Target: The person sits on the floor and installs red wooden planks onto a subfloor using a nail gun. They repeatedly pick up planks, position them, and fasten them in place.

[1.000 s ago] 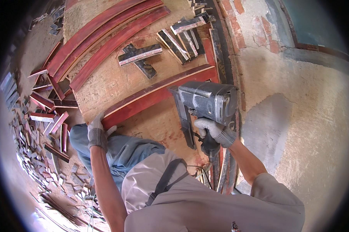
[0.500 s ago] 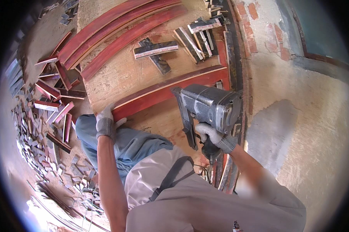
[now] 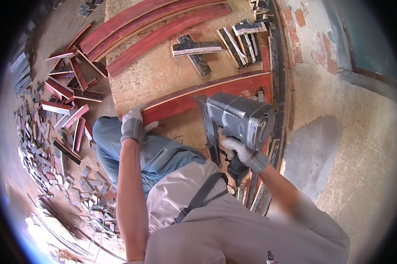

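Observation:
My left hand (image 3: 133, 125), in a grey knit glove, is closed around the left end of a red board (image 3: 174, 104) standing on edge. The thumb shows on the near side; the other fingers are partly hidden. My right hand (image 3: 241, 153), gloved too, grips the handle of a dark grey nail gun (image 3: 236, 116). The gun's nose is at the board's near face, right of its middle; whether they touch I cannot tell. Its long magazine (image 3: 213, 145) points back toward my body. At its right end the board meets another red piece (image 3: 265, 59) along the wall side.
Curved red boards (image 3: 163, 37) lie across the plywood sheet (image 3: 150, 72). Short dark wood strips (image 3: 196, 49) are stacked beyond the board, with more strips (image 3: 247, 44) near the wall (image 3: 348, 171). Red offcuts (image 3: 77, 75) and scattered small blocks (image 3: 44, 149) cover the floor at left.
The view has shifted, so the boards appear farther right. Against the red board, the nail gun has moved slightly left. Both hands keep their grips.

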`<state>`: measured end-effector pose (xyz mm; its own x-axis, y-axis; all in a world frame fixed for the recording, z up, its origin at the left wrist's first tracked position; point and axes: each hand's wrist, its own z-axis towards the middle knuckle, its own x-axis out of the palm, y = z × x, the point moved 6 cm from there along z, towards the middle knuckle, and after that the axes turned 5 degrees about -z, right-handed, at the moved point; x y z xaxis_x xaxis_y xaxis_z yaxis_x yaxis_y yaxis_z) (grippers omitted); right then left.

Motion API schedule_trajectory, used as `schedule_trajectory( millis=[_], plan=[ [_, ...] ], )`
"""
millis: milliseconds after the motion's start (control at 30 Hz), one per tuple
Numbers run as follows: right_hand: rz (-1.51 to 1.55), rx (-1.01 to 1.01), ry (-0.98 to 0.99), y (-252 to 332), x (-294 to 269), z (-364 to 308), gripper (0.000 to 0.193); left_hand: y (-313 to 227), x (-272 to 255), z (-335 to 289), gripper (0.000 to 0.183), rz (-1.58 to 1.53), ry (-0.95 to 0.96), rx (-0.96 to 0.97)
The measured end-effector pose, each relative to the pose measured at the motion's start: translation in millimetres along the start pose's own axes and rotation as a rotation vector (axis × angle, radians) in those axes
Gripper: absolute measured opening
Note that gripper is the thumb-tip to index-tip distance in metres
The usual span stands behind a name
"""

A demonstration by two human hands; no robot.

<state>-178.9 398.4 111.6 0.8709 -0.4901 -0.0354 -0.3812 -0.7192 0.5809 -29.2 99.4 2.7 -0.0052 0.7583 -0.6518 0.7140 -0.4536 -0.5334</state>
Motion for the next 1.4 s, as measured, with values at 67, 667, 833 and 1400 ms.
schedule_trajectory(
  millis=[67, 667, 833, 1400],
  plan=[
    [0.003, 0.027, -0.023, -0.7, 0.6, -3.4, 0.022, -1.8, 1.6, 0.3, 0.067, -0.017, -0.006, 0.025],
    [-0.353, 0.099, -0.011, 0.3, 50.0, 8.3, 0.046, 4.8, 13.7, -7.0, 0.063, -0.176, -0.032, 0.126],
    [-0.413, -0.08, -0.105, 15.5, 50.8, 4.9, 0.037, 9.1, 20.8, -3.4, 0.066, -0.144, -0.033, 0.121],
    [-0.535, -0.271, -0.053, 13.4, 73.6, 17.0, 0.032, 11.9, 25.2, 1.4, 0.069, -0.125, 0.035, 0.004]
  ],
)
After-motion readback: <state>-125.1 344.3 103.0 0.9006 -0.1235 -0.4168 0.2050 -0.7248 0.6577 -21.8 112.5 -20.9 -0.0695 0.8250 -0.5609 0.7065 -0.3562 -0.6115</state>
